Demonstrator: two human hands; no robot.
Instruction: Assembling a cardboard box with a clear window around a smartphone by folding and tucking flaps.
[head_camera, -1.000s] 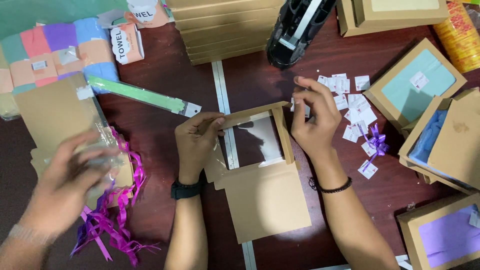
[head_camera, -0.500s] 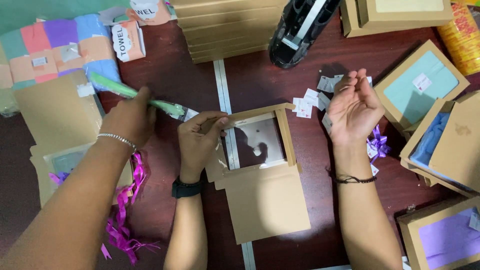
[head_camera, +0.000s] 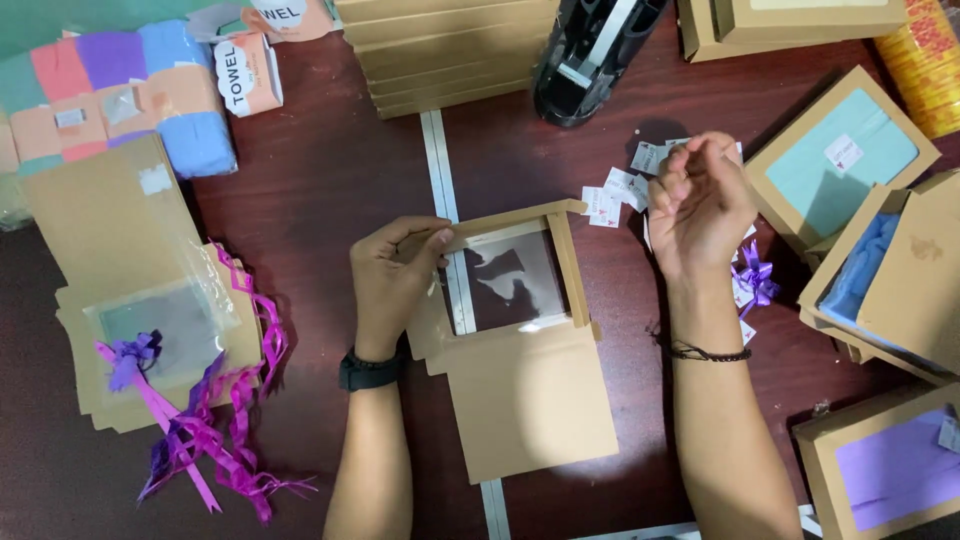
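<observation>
A flat brown cardboard box (head_camera: 530, 400) with a clear window panel (head_camera: 515, 280) lies on the dark wooden table (head_camera: 330, 200), its window flap raised. My left hand (head_camera: 392, 278) grips the flap's left edge, thumb and fingers pinching the cardboard. My right hand (head_camera: 700, 205) hovers to the right of the box over a scatter of small white stickers (head_camera: 610, 200). Its fingers are bunched together, and a small white piece shows at the fingertips. A purple ribbon bow (head_camera: 755, 278) lies just beside that wrist.
A black tape dispenser (head_camera: 590, 50) and a stack of flat boxes (head_camera: 450, 50) stand at the back. Rolled coloured towels (head_camera: 120, 90), flat window boxes (head_camera: 150, 320) and purple ribbons (head_camera: 220, 440) lie left. Filled boxes (head_camera: 840, 160) (head_camera: 900, 470) line the right edge.
The other person's arm and the green strip have left the view on the left. My right hand has closed its fingers over the stickers. My left hand keeps hold of the flap.
</observation>
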